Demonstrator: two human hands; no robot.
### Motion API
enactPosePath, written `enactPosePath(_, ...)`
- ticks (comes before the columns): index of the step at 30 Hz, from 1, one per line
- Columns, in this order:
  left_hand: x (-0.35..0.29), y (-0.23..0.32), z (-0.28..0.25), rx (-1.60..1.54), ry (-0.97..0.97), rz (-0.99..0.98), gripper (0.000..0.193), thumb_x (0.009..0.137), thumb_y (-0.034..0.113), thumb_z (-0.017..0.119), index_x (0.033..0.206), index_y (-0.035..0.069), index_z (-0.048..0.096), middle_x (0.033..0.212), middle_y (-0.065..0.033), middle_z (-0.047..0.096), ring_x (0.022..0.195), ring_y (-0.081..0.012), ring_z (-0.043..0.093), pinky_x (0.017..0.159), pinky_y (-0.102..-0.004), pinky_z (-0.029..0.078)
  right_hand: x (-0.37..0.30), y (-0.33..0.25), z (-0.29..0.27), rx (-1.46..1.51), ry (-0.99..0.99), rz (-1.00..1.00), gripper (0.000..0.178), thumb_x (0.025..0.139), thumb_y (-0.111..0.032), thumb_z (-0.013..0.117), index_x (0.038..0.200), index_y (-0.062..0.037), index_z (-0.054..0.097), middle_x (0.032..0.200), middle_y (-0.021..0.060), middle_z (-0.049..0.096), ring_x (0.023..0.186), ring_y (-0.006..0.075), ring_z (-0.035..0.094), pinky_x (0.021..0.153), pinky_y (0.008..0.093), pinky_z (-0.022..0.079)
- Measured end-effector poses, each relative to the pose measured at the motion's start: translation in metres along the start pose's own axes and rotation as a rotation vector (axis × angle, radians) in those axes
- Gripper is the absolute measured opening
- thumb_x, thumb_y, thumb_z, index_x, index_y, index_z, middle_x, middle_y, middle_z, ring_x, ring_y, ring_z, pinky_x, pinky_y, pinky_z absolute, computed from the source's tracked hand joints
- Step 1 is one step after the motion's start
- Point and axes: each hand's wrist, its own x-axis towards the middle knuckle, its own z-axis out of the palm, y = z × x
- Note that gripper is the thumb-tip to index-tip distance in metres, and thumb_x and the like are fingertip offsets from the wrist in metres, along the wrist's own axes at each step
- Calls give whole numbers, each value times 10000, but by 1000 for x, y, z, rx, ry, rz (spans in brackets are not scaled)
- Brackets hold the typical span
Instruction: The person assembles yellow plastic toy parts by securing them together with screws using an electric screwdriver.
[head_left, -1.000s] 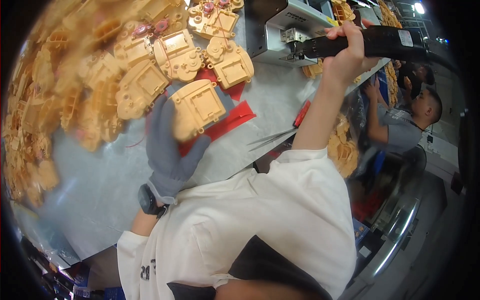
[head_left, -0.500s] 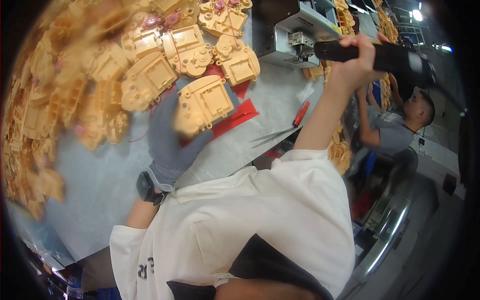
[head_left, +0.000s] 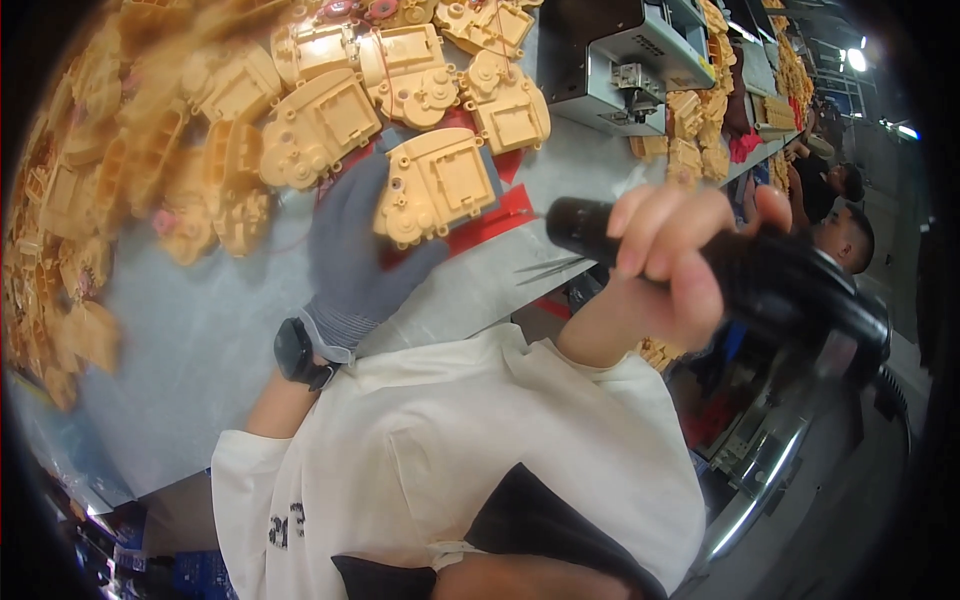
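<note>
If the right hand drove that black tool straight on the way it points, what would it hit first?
Probably the red strip, just ahead of the black tool; the yellow casing comes next. How high the right hand hovers is unclear, so it might pass over.

My bare right hand [head_left: 672, 262] and the black cylindrical handheld tool [head_left: 775, 285] in it are blurred; the heap of pale-orange plastic housings [head_left: 235, 85] runs off the top edge

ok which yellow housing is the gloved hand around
The housing with the red strip along its lower right; the left hand curves around its left side, and no other's
</note>
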Motion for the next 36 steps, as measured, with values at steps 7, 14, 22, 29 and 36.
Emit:
enactPosePath(7, -5, -3, -1, 11, 13, 27, 761, 636, 275, 777, 1252, 6, 418, 1207, -189, 491, 1082, -345, 487, 913, -421, 401, -6, 10, 13, -10, -46, 85, 500, 732, 9, 560, 1176, -35, 333, 620, 65, 506, 497, 173, 495, 569, 350, 472)
enactPosePath(14, -5, -6, -1, -42, 26, 61, 755, 638, 267, 773, 1261, 31, 419, 1189, -163, 496, 1057, -327, 492, 897, -422, 398, -12, 22, 22, -175, -18, 182, 455, 756, -24, 483, 1190, -79, 356, 639, 70, 455, 491, 185, 452, 559, 370, 418)
enactPosePath(22, -1, -8, -2, -18, -15, 60, 761, 614, 240, 773, 1271, 78, 423, 1114, -88, 523, 1000, -292, 508, 866, -409, 398, -4, 26, 9, -64, -354, 145, 454, 747, 24, 493, 1162, -75, 338, 648, 81, 470, 502, 197, 467, 549, 383, 424)
enactPosePath(29, 2, -6, -5, -16, -28, 96, 711, 670, 292, 742, 1246, 16, 427, 1096, -158, 531, 994, -341, 508, 880, -426, 384, -17, 27, 14, -48, -221, 205, 490, 746, 21, 569, 1171, -71, 342, 679, 77, 510, 532, 194, 498, 571, 351, 437)
enactPosePath(36, -3, 0, -5, -104, 6, 81, 564, 748, 235, 675, 1202, -26, 467, 1083, -196, 548, 975, -360, 528, 864, -410, 414, 53, -19, -105, -48, 263, -16, 267, 759, -114, 502, 1005, -30, 441, 641, 65, 525, 544, 184, 522, 659, 371, 465)
